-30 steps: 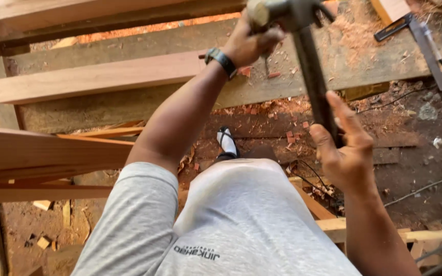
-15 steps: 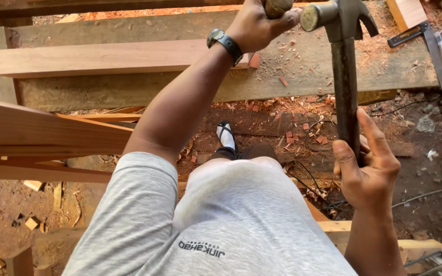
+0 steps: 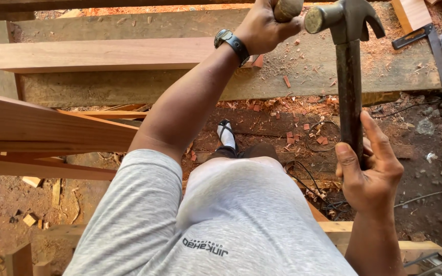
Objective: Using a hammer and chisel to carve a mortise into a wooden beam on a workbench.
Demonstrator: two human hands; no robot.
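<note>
Clenched around a round wooden handle [image 3: 287,8] at twelve o'clock, left hand [image 3: 262,28] steadies it; right hand [image 3: 369,171], at four o'clock, grips the hammer [image 3: 349,76], head just beside that handle.

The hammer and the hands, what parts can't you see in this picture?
- Head view: the tool in the left hand shows only its round wooden handle end; the fist and the top edge hide the rest.
- The spot on the plank under that tool is hidden by the hand.
- The hammer handle's lower end is covered by the right hand.
</note>
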